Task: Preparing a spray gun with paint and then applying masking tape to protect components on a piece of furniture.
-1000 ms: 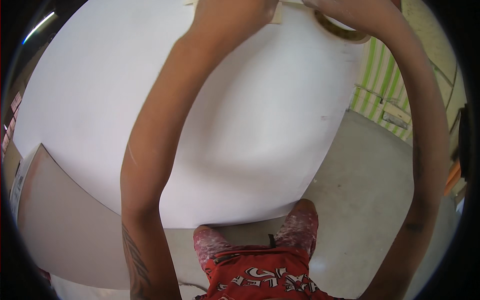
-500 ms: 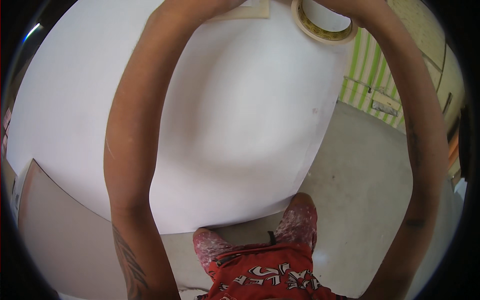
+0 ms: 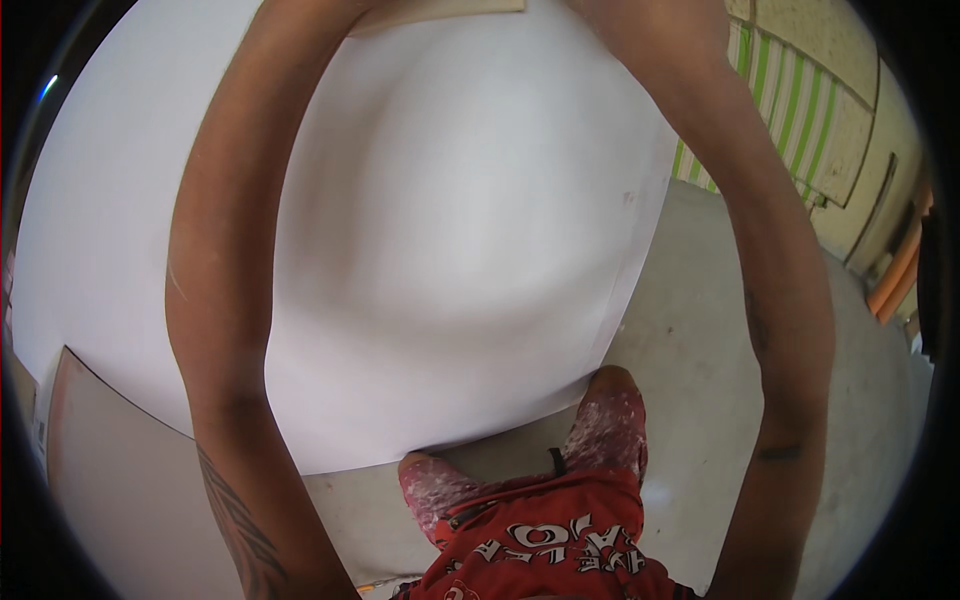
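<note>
Both my arms reach up over a large smooth white sheet (image 3: 480,220). My left forearm (image 3: 225,230) leaves the picture at the top, so the left hand lies outside it. At the top edge, my right hand (image 3: 650,25) shows only its wrist end, above the sheet's right side. Its fingers are cut off, and whatever they hold is out of sight. Beside the left wrist, the lower edge of a flat beige piece (image 3: 440,12) lies against the sheet; its kind cannot be told.
A grey-brown panel (image 3: 110,450) with a dark edge stands at lower left. Grey floor (image 3: 690,300) runs along the sheet's right edge. Green-and-white striped material (image 3: 790,90) and a cream cabinet-like surface (image 3: 865,190) are at upper right. My knees (image 3: 610,410) are close to the sheet's lower edge.
Both arms have shifted left and farther up. The roll of tape by my right hand is no longer visible. The beige piece sits higher in the picture.
</note>
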Demonstrator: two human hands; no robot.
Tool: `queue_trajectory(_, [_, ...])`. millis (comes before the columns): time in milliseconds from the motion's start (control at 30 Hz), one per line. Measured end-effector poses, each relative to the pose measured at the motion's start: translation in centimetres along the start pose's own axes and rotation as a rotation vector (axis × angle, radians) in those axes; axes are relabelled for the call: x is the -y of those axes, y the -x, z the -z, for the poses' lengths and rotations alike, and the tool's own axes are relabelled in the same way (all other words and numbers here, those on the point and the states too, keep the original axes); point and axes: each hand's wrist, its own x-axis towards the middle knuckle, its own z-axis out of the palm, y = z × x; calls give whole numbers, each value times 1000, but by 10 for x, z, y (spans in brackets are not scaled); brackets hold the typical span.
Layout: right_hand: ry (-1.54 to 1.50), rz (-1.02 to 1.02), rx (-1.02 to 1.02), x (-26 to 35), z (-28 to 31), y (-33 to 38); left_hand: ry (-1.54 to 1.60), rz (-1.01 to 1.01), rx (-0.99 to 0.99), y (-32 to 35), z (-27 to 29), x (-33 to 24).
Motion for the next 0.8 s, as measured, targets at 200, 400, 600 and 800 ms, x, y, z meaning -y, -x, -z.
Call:
queue_trajectory(200, [-1, 71, -58, -7, 5, 28, -13, 34, 43, -11, -4, 14])
queue_trajectory(400, [-224, -268, 216, -41, 33, 65, -106, -10, -81, 9, -8, -3])
queue_trajectory(600, [-486, -341, 438, -41, 54, 100, -292, 160, -172, -9, -43, -7])
queue_trajectory(800, [-512, -402, 512, -45, 64, 112, -516, 169, -302, -12, -49, -3])
